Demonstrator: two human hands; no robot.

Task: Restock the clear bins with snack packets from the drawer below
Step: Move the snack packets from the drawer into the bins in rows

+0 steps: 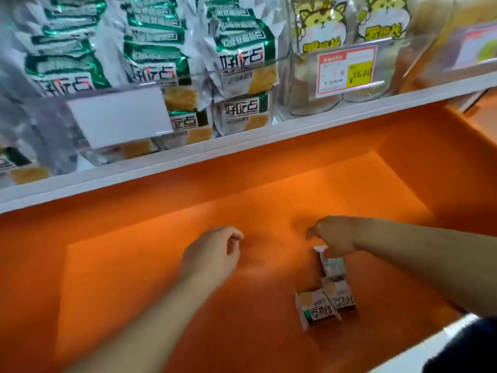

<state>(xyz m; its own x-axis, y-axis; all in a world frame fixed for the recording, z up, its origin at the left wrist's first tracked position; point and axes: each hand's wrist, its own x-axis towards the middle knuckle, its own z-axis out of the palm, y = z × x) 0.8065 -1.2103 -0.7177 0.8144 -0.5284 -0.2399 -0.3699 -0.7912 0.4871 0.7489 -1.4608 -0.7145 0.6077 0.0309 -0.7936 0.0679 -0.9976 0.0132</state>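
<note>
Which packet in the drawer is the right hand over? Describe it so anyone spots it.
In the orange drawer under the white shelf, three packets lie right of centre. It is the rearmost packet, its far end under the right hand. Unlike the two front packets, which show green-edged print, it shows a plain greyish face.

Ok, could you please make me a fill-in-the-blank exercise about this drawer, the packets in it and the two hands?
The drawer is ____ inside.
____ snack packets lie in it.
The hand over the farthest packet is the ____ one.
The left hand holds ____.
Missing words: orange; three; right; nothing.
</note>
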